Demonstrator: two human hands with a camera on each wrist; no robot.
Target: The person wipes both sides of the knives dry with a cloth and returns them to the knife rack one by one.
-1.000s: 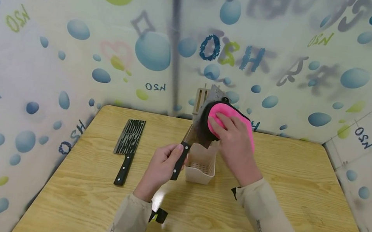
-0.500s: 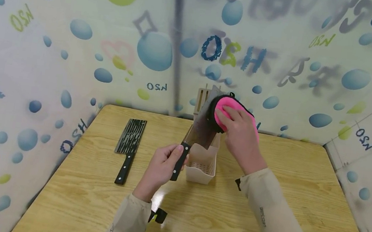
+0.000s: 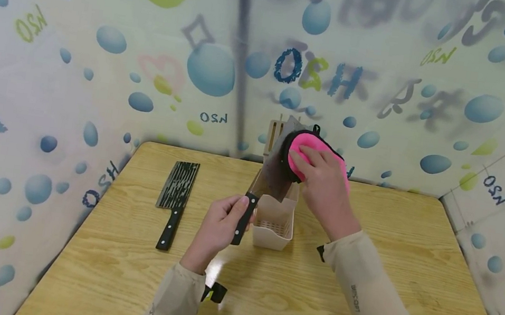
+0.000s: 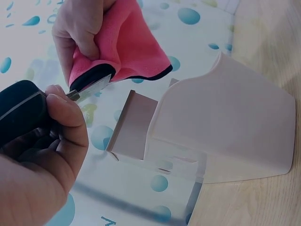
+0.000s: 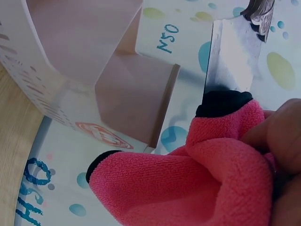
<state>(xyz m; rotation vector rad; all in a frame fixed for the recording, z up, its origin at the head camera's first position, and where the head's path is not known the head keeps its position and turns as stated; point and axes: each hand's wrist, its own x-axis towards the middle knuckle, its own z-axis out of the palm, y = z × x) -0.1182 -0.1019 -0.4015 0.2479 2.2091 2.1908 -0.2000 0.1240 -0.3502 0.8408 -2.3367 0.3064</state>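
The left hand [image 3: 224, 221] is gripping the cleaver [image 3: 274, 175], the right hand [image 3: 327, 191] pinching the cloth [image 5: 155, 188], any slip possibly risking cuts.

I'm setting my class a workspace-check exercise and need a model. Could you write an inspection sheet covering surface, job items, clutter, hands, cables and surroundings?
Surface: wood-grain table, with a bright reflection beside the left sleeve.
Job items: cleaver, held off the table; pink cloth with black edging, against its blade; pale holder, standing behind the cleaver's handle.
Clutter: second cleaver, dark striped blade, lying left of the holder.
Left hand: grips the held cleaver's black handle.
Right hand: holds the cloth.
Cables: nothing seen.
Surroundings: walls printed with drops and lettering.
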